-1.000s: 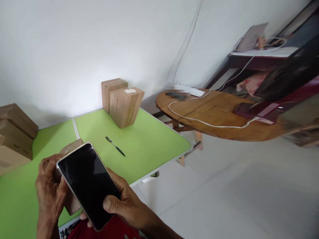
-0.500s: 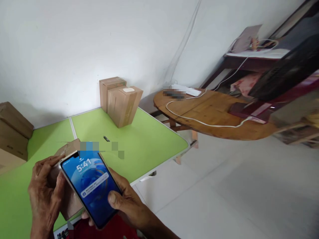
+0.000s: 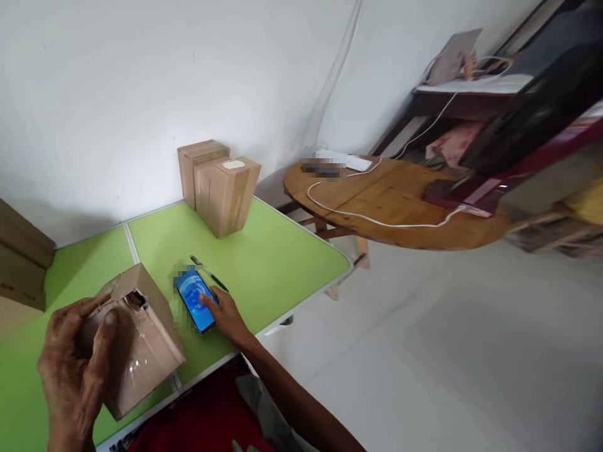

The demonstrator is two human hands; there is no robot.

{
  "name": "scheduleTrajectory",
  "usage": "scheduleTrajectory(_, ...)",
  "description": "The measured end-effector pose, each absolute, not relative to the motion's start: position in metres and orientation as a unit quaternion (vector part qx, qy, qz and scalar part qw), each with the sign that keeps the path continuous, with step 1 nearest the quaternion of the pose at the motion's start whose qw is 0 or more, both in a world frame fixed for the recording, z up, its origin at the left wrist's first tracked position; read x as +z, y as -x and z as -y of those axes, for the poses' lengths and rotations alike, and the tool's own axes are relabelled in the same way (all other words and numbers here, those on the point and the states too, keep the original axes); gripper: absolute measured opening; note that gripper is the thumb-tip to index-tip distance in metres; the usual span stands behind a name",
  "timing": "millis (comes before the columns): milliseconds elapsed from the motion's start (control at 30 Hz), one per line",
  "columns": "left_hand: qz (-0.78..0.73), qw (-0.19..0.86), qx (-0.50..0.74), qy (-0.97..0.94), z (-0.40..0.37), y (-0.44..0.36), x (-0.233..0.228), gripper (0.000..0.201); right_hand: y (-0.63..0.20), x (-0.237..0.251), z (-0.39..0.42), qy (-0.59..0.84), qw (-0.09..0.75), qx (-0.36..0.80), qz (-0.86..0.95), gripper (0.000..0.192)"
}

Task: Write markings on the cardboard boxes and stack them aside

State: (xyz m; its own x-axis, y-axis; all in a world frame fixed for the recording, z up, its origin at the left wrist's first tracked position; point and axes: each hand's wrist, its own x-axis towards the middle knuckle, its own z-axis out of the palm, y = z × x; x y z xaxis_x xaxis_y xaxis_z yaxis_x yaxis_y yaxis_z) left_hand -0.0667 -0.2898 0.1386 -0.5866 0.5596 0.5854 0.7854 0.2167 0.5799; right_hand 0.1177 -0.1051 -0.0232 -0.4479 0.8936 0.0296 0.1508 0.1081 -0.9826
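Now the lit blue phone (image 3: pixel 196 304) lies flat on the green tabletop (image 3: pixel 277 263), no longer held up; the right hand (image 3: pixel 226 314) rests open fingers on it. Left hand (image 3: pixel 70 370) has its grip closed around the small brown taped cardboard box (image 3: pixel 141 345), torn at one corner but not opened. A black pen (image 3: pixel 210 274) lies just beyond the phone.

On the green table (image 3: pixel 282 263), you have open surface to the right of the phone (image 3: pixel 195 301). Behind it, a pen (image 3: pixel 210 274) and two upright boxes (image 3: pixel 219 185) block the way.
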Motion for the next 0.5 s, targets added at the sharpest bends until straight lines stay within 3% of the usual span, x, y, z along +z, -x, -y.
scheduleTrajectory(267, 0.764, 0.124, -0.453, 0.442, 0.29, 0.065, 0.137, 0.041, -0.115, -0.022, 0.11, 0.481, 0.23, 0.41, 0.741, 0.014)
scheduleTrajectory(500, 0.772, 0.118, -0.441, 0.442, 0.296, 0.06, 0.134, 0.047, -0.119, 0.002, 0.122, 0.528, 0.193, 0.315, 0.765, 0.018)
